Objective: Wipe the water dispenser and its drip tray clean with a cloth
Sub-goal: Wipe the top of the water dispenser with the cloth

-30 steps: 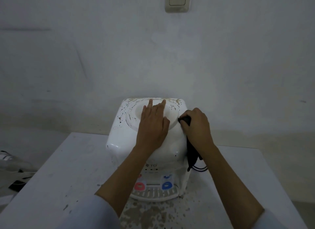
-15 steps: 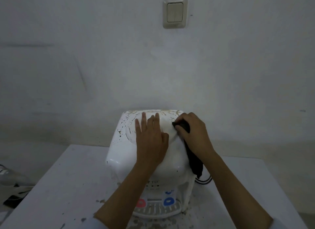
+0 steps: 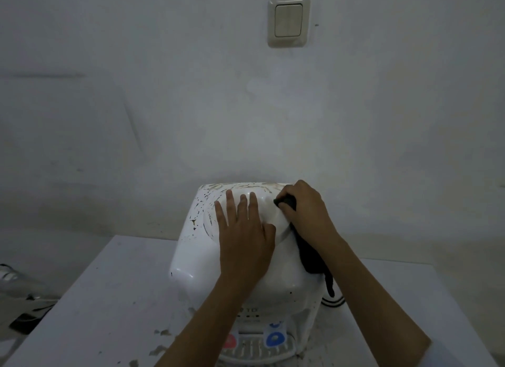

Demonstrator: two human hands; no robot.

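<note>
Dispenser (image 3: 196, 257) sits centre of table (image 3: 95, 298). Cloth (image 3: 308, 254), clenched in right hand (image 3: 306, 210), is now shifted from the right edge to the top's 2 o'clock; left hand (image 3: 243, 238) is kept flat, bracing. Grime at 12 and tray (image 3: 257, 350) remain unwiped.

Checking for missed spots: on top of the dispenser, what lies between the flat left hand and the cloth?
Head view: only a bare strip of the water dispenser top separates left hand from dark cloth.

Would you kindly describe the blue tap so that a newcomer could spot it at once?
Find the white water dispenser on the white table. On its front, just above the slatted drip tray, sit two taps. The blue tap is the right one; its neighbour, the red tap, differs only in colour.
</note>
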